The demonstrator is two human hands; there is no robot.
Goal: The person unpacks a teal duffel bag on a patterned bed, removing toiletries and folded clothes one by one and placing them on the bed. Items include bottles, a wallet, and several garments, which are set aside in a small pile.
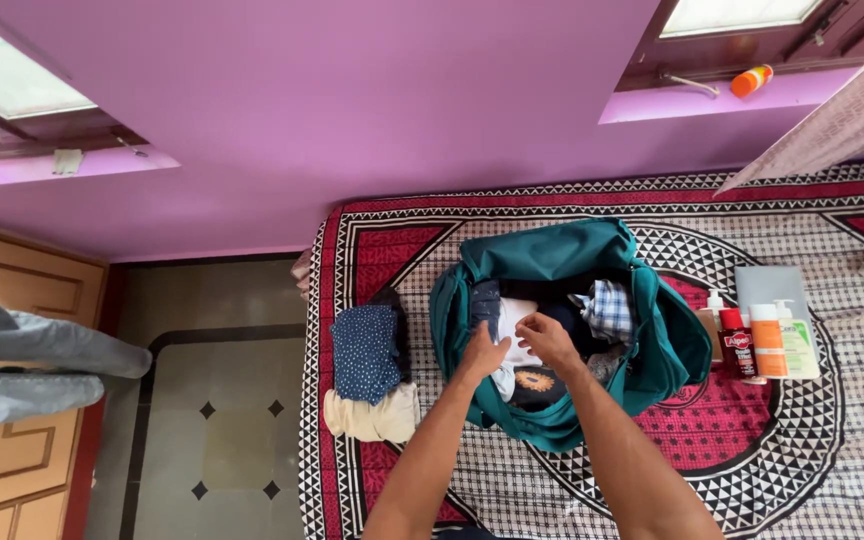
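Both hands are down inside the open teal duffel bag [562,330], which sits near the middle of the bed [752,470] on its red, black and white patterned cover. The left hand [484,352] presses flat on a folded white garment [514,330] at the top of the bag's contents, fingers spread rather than gripping, while the right hand [549,340] pinches the edge of that same white cloth from the three o'clock side. Around the garment sit dark clothes, a blue checked shirt [607,308] towards two o'clock, and a dark piece with an orange print [535,382] at six o'clock. Outside the bag, at nine o'clock, lies a small pile: a navy dotted cloth [365,350] on a cream one [372,417]. At three o'clock a row of toiletry bottles [762,342] stands beside a pale folder [770,287]. I would judge the step in hand to be settling the white garment into place among the packed clothes; the move after it seems to call for smoothing it flat and letting go so that both hands come free, with the pile at nine o'clock the nearest clothing not yet in the bag.
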